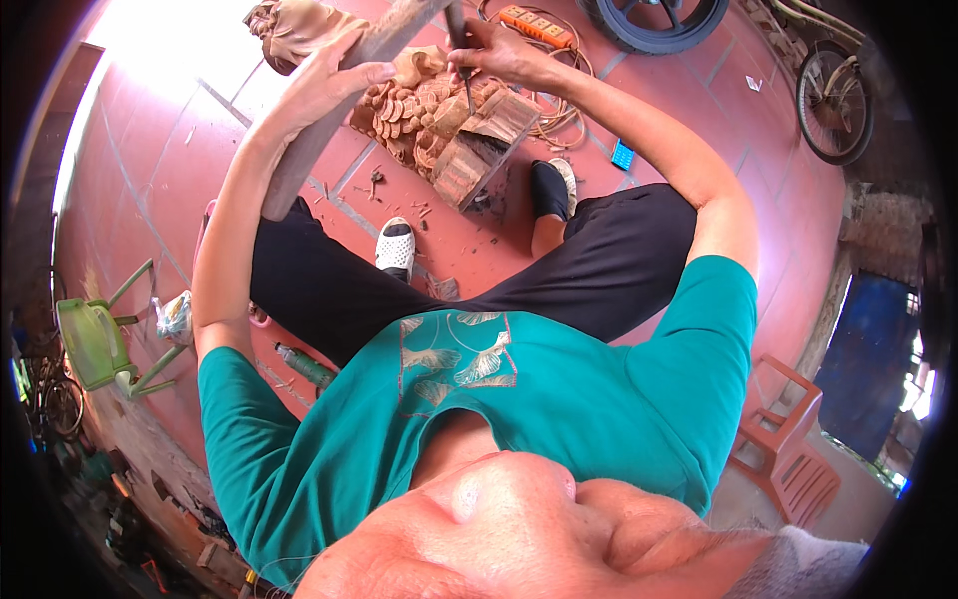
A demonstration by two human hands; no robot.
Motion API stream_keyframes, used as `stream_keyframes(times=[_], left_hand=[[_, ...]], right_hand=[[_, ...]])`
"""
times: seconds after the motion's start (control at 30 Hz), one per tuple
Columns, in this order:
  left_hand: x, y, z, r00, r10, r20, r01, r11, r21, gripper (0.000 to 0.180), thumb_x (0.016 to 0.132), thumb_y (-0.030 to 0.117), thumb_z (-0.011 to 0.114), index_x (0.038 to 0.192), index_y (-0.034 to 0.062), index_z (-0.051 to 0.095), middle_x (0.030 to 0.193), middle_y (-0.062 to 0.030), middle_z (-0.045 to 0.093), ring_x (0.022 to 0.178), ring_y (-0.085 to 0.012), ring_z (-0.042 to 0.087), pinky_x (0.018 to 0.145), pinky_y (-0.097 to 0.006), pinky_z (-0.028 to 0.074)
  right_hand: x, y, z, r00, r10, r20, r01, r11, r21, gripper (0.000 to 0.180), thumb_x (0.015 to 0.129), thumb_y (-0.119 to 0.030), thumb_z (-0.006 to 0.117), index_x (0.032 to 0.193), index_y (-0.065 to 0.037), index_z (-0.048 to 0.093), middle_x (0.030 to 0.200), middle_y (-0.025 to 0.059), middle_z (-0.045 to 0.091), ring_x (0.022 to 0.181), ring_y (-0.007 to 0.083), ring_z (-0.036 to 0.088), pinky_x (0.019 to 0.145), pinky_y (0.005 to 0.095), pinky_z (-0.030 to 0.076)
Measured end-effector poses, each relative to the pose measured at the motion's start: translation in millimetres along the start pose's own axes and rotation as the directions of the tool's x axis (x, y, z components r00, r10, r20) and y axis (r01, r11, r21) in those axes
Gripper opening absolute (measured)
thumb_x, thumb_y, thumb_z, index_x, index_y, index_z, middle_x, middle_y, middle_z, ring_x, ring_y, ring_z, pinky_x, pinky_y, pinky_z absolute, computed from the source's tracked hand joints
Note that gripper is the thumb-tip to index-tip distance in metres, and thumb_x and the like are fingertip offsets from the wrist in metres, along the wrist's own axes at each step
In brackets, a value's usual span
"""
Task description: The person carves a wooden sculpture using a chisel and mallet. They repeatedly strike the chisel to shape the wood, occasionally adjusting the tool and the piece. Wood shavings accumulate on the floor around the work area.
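A carved block of brown wood [399, 112] with scale-like relief lies on the floor between my feet, its near end rough and uncarved. My left hand [317, 88] is wrapped round a long, thick wooden club [299, 165], the thumb lying across it. The club slants from above my thigh up past the top edge. Right of it, my right hand [504, 55] grips a chisel [458, 25] by its dark shaft. The chisel stands nearly upright, its thin blade pointing down at the carving. Whether the tip touches the wood I cannot tell.
Wood chips [374, 182] lie scattered near my sandal [396, 245]. An orange power strip [537, 25] with coiled cable sits beyond my right hand. A blue phone-like object [623, 154] lies at right. A green stool [92, 344] and a green power tool [304, 365] are at left.
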State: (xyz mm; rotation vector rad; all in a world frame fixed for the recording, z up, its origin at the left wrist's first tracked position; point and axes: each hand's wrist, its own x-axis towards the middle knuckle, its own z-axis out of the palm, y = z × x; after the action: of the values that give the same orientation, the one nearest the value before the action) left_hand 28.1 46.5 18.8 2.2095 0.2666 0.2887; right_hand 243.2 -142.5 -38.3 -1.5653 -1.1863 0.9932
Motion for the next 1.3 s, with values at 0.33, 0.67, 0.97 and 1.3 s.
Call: stream_keyframes(times=[0.33,0.67,0.97,1.3], left_hand=[[-6,6,-13,0.98,-0.197,0.035,0.199,0.937,-0.288,0.062,0.093,0.046,0.069,0.139,0.0082,0.053,0.07,0.0027,0.055,0.05,-0.0035,0.053,0.045,-0.021,0.044],[25,-4,-11,0.992,-0.092,-0.087,0.016,0.771,-0.637,0.032,0.09,0.039,0.072,0.091,0.0077,0.067,0.074,-0.0022,0.06,0.059,-0.013,0.058,0.051,-0.028,0.045],[25,40,-5,0.99,-0.141,0.032,0.126,0.732,-0.67,0.034,0.089,0.044,0.071,0.092,0.0094,0.069,0.073,0.0,0.059,0.062,-0.0128,0.056,0.056,-0.028,0.045],[24,27,17,0.999,-0.038,0.015,0.038,0.716,-0.697,0.032,0.091,0.038,0.069,0.104,0.0087,0.069,0.074,-0.0025,0.056,0.064,-0.0143,0.055,0.058,-0.027,0.045]], right_hand=[[-2,17,-38,0.971,0.028,-0.239,-0.018,0.999,0.044,0.021,0.1,-0.019,0.063,0.11,-0.001,0.057,0.089,0.0079,0.068,0.079,0.0164,0.069,0.07,0.0329,0.06],[-59,-1,-91,0.921,0.013,-0.39,-0.002,1.0,0.028,0.026,0.099,-0.012,0.063,0.12,-0.002,0.051,0.102,0.013,0.07,0.092,0.0235,0.073,0.078,0.039,0.064],[-123,-70,-122,0.834,-0.092,-0.544,0.009,0.988,-0.153,0.028,0.098,-0.016,0.067,0.118,0.0,0.053,0.101,0.0149,0.072,0.091,0.0266,0.074,0.081,0.036,0.063],[-86,-109,-60,0.817,-0.19,-0.544,0.235,0.972,0.014,0.013,0.098,-0.009,0.065,0.105,-0.003,0.056,0.091,0.0111,0.07,0.079,0.0224,0.072,0.07,0.0356,0.061]])
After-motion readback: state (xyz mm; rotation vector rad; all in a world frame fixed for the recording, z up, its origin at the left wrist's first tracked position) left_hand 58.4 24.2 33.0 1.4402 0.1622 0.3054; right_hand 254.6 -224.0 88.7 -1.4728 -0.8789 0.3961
